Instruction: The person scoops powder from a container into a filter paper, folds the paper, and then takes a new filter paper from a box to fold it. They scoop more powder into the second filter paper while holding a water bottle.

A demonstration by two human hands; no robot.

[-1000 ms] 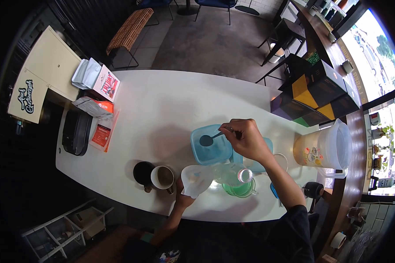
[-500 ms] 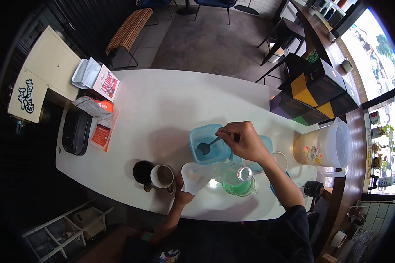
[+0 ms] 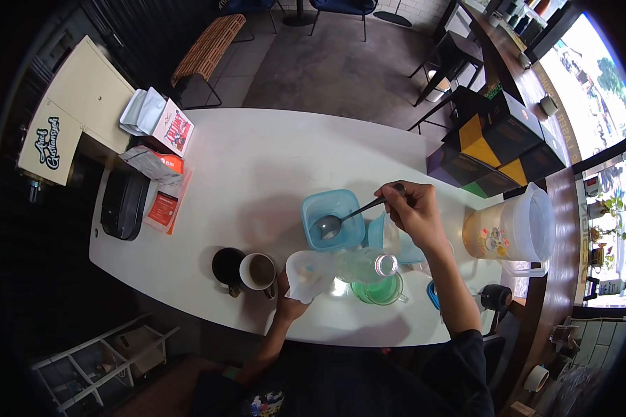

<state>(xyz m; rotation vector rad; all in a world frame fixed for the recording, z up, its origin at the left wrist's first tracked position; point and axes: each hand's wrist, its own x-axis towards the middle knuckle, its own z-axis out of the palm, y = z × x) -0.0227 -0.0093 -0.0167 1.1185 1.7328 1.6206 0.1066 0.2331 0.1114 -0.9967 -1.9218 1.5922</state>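
My right hand [image 3: 416, 210] pinches the handle of a metal spoon [image 3: 330, 225], whose bowl is over the inside of a light-blue plastic container [image 3: 317, 201]. My left hand [image 3: 291, 303] is wrapped round the side of a small white dish with a wavy rim [image 3: 309, 272]; some fingers are hidden beneath it. A clear bottle [image 3: 358, 270] stands just right of the dish, overlapping a green glass mug [image 3: 379, 290]. Partly behind my right wrist lies a second light-blue container [image 3: 377, 233]. To the left of my left hand are a white cup [image 3: 246, 276] and a black cup [image 3: 224, 265].
A large clear pitcher [image 3: 512, 229] stands at the right of the white table [image 3: 257, 149], with stacked dark boxes [image 3: 508, 135] behind it. Packets [image 3: 163, 210] and a black device [image 3: 124, 206] sit at the left end. A wooden bench [image 3: 209, 48] is beyond.
My right hand has moved right and slightly down. The spoon now slants lower, its bowl shifted a little right and up in view. My left hand still holds the white dish.
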